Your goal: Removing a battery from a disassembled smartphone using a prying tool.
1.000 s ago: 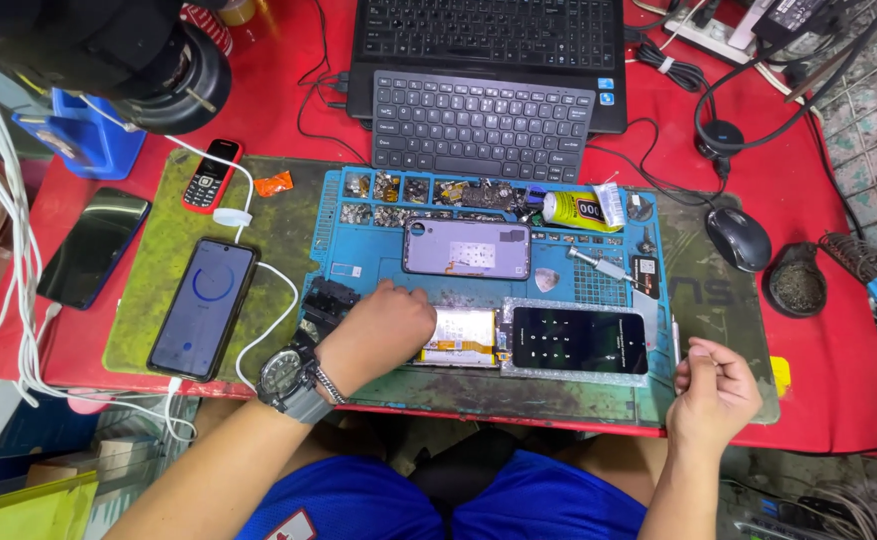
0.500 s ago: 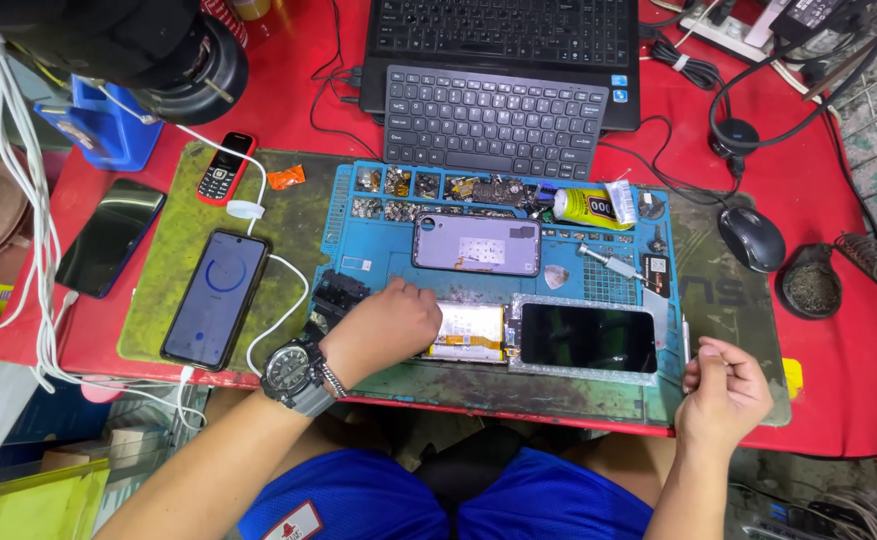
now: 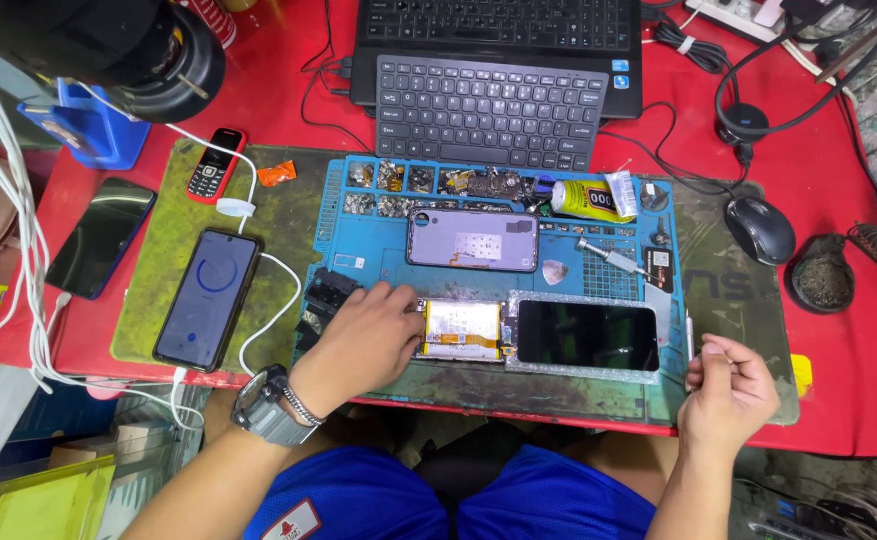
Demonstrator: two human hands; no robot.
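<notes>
My left hand (image 3: pixel 363 340) lies flat on the blue repair mat (image 3: pixel 368 250), its fingertips pressing the left end of an opened phone body (image 3: pixel 461 328) with a pale battery showing. Right of that body lies a detached black phone screen (image 3: pixel 587 336) on a silvery sheet. My right hand (image 3: pixel 726 385) is curled at the mat's right front corner, pinching a thin metal tool (image 3: pixel 689 335) that sticks up beside the screen. A lilac phone back cover (image 3: pixel 471 239) rests higher on the mat. A wristwatch is on my left wrist.
A glue tube (image 3: pixel 588 200), a syringe (image 3: pixel 608 256) and trays of small parts sit along the mat's top. A charging phone (image 3: pixel 207 298), a small red phone (image 3: pixel 215 165) and a dark phone (image 3: pixel 101 236) lie left. Keyboard (image 3: pixel 488 111), laptop and mouse (image 3: pixel 759 229) stand behind.
Both hands stay almost where they were; the view has shifted slightly, and my right hand has edged a little closer to the screen's right end.
</notes>
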